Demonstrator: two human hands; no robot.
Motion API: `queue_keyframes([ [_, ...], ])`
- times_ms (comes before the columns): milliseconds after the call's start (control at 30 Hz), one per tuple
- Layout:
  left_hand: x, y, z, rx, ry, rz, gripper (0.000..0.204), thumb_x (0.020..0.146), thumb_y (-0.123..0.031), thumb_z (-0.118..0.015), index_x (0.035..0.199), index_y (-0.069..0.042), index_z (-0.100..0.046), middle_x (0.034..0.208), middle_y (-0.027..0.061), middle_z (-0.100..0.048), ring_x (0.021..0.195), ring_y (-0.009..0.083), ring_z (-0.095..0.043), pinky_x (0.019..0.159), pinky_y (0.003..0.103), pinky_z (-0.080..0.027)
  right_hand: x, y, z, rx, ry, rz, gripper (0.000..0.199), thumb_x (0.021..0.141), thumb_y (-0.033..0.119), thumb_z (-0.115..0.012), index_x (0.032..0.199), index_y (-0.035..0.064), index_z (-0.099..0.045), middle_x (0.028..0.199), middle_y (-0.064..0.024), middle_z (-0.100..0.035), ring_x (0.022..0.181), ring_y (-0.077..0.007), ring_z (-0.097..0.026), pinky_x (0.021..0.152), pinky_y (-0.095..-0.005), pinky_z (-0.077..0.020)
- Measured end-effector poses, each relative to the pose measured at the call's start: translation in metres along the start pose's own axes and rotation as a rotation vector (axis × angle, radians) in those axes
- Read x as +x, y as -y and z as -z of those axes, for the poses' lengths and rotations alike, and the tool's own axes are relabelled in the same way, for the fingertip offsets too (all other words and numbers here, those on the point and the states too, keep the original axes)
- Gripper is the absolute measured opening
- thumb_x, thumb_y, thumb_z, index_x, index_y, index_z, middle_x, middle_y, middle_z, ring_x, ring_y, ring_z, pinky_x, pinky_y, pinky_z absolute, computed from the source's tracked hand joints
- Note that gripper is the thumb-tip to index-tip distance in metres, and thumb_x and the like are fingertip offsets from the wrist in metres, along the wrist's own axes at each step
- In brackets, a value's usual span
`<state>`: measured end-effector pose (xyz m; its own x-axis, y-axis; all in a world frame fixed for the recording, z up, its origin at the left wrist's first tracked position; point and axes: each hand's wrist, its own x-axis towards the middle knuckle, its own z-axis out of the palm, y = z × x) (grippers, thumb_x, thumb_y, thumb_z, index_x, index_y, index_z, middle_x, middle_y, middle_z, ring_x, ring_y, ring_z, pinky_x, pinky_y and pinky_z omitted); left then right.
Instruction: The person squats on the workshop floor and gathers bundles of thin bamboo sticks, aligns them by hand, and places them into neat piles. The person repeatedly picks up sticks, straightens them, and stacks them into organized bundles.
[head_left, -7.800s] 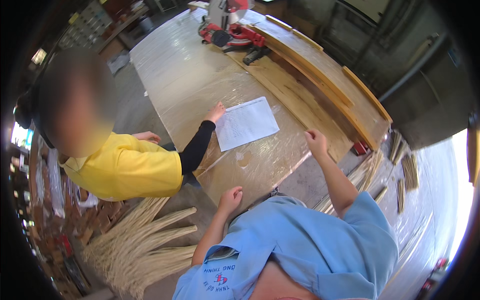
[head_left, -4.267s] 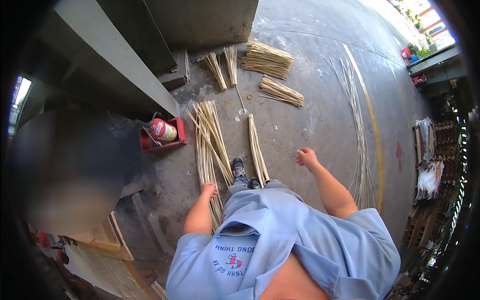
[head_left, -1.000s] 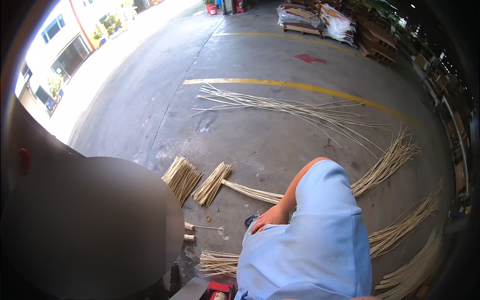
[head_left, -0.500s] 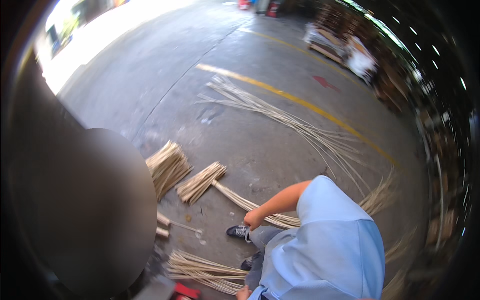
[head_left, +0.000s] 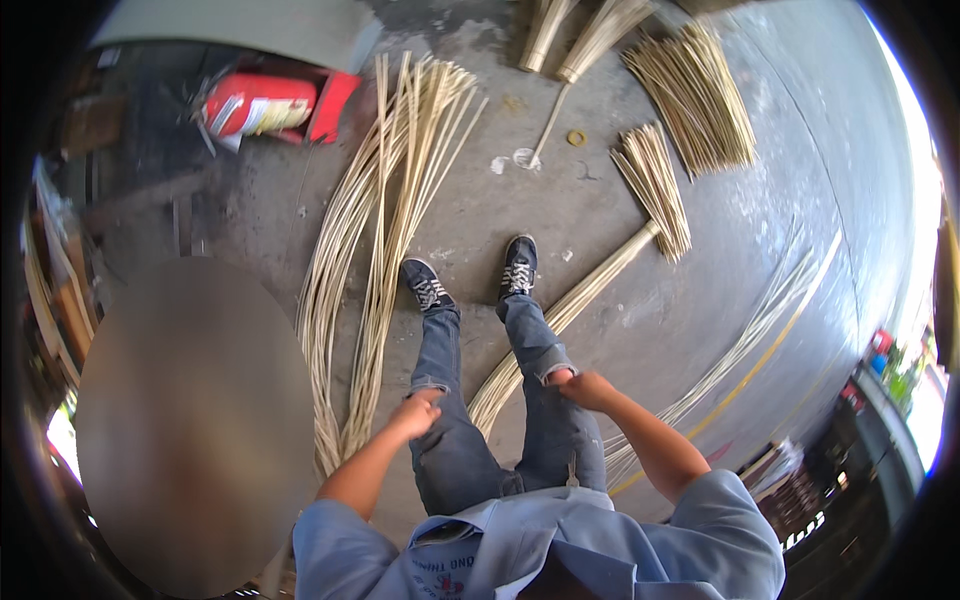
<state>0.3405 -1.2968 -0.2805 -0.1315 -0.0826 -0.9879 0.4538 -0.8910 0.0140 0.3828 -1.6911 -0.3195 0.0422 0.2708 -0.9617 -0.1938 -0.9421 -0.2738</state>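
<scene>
My left hand (head_left: pixel 415 412) is closed at the left knee, its fingers curled on the cloth of my blue jeans (head_left: pixel 455 455). At the other knee, my right hand (head_left: pixel 590 390) is closed too, pinching the bunched cloth of that trouser leg. Both legs are spread apart, with dark laced shoes (head_left: pixel 517 268) on the floor. Beside the left leg lies a loose sheaf of long pale cane-like strips (head_left: pixel 335 245). A second bundle of strips (head_left: pixel 595 285), bound near its far end, runs out from under the right leg. Neither hand touches the strips.
Shorter cut strips (head_left: pixel 695 100) lie in a thick pile at the far right, near two tied bundles (head_left: pixel 590 45). A yellow ring (head_left: pixel 577 138) is on the concrete. A red fire extinguisher (head_left: pixel 262 103) lies far left. More thin strips (head_left: pixel 740 345) stretch along a yellow floor line.
The view has swung round, bringing both legs and the fire extinguisher into sight. My right hand is still at the knee; my left hand, partly hidden before, now shows at the other knee.
</scene>
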Motion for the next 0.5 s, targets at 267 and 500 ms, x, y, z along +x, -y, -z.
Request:
queue_keyframes([
  [267, 0.006, 0.057, -0.071, -0.094, -0.077, -0.378, 0.038, 0.094, -0.040, -0.059, 0.091, -0.005, -0.075, 0.092, 0.0187, -0.073, 0.087, 0.0358, -0.072, 0.081, 0.048, -0.055, -0.042, 0.039, 0.030, -0.151, 0.055, 0.038, 0.036, 0.092, 0.039, -0.057, 0.102, 0.0094, -0.075, 0.102, -0.0208, -0.072, 0.099, -0.0410, -0.068, 0.089, -0.0496, -0.0525],
  [500, 0.104, 0.104, 0.017, -0.302, -0.067, -0.291, 0.029, 0.090, -0.035, -0.071, 0.091, -0.007, -0.073, 0.076, 0.0095, -0.074, 0.068, 0.0228, -0.072, 0.067, 0.038, -0.055, -0.055, 0.126, 0.192, 0.195, 0.318, 0.141, 0.027, 0.099, 0.023, -0.063, 0.093, -0.0024, -0.071, 0.081, -0.0139, -0.073, 0.080, -0.0227, -0.073, 0.075, -0.0356, -0.0589],
])
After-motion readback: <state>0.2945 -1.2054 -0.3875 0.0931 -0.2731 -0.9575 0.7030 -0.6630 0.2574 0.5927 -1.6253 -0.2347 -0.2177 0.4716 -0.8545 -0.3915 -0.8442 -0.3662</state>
